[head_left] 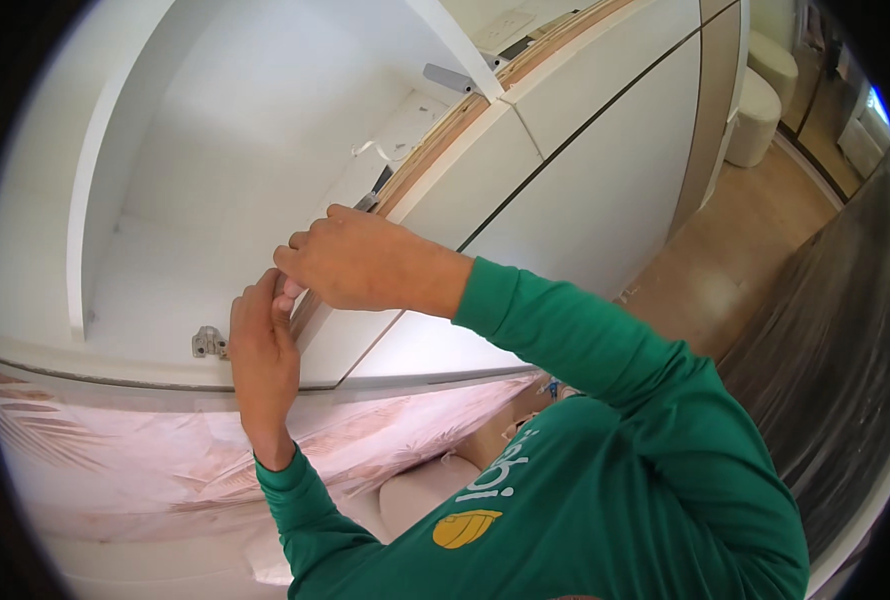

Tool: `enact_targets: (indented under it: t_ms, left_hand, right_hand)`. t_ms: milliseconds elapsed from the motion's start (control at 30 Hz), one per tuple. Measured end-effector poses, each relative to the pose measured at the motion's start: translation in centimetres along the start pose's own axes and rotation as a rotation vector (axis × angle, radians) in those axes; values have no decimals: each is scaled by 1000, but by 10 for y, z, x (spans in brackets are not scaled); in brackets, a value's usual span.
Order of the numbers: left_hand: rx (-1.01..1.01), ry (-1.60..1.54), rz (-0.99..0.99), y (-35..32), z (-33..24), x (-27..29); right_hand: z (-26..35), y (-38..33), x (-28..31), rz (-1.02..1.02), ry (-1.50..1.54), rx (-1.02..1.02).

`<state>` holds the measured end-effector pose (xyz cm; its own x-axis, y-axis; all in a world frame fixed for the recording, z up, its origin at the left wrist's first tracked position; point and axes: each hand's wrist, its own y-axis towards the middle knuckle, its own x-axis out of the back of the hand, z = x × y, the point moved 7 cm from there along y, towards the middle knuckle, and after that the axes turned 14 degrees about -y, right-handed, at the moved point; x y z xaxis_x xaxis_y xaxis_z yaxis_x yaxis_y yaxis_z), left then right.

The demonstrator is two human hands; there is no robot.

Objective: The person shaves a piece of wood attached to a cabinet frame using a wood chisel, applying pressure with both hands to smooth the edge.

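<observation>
At the lower front edge of an open white cabinet [225, 130], my two hands meet with fingertips together. My left hand [265, 340] comes up from below, its fingers curled closed. From the right, my right hand [360, 262] reaches across with bent, closed fingers and its back toward me. Whatever sits between the fingertips is hidden. Just left of my left hand, a metal cabinet hinge [208, 342] is fixed inside the cabinet. Beyond my right knuckles lies a slim dark and grey item [379, 186], whose kind I cannot make out.
A raw wooden edge strip [445, 130] runs along the cabinet front. Farther up lies a grey cylindrical piece [448, 78]. White door panels [605, 170] extend to the right. Leaf-patterned wall covering [155, 440] is below; a cream stool [755, 115] and plastic-covered dark surface [815, 290] stand right.
</observation>
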<state>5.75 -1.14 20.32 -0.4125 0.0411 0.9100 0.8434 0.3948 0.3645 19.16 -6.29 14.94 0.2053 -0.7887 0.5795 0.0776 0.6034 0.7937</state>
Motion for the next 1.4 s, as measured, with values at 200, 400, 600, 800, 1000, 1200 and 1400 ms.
enact_targets:
  t_ms: [200, 400, 600, 800, 1000, 1200, 1400]
  left_hand:
    - [-40, -24, -25, 1, 1, -6]
    - [-21, -59, -16, 1, 4, -11]
    - [-16, -60, -16, 3, 3, -15]
    - [-5, -53, -13, 7, 1, -21]
    - [-44, -56, 4, 19, -11, -26]
    - [-63, -23, -4, 27, -18, -21]
    - [10, -14, 23, 8, -2, -4]
  right_hand:
    - [-2, -1, 4, 68, 12, 1]
    - [-3, -4, 5, 76, -10, 8]
    - [-5, -5, 3, -14, -73, 20]
    - [-10, -6, 8, 69, -32, 13]
    - [-27, -12, 22, 76, -13, -20]
    - [-30, -13, 23, -9, -59, -18]
    - [-6, -4, 9, -56, 22, -9]
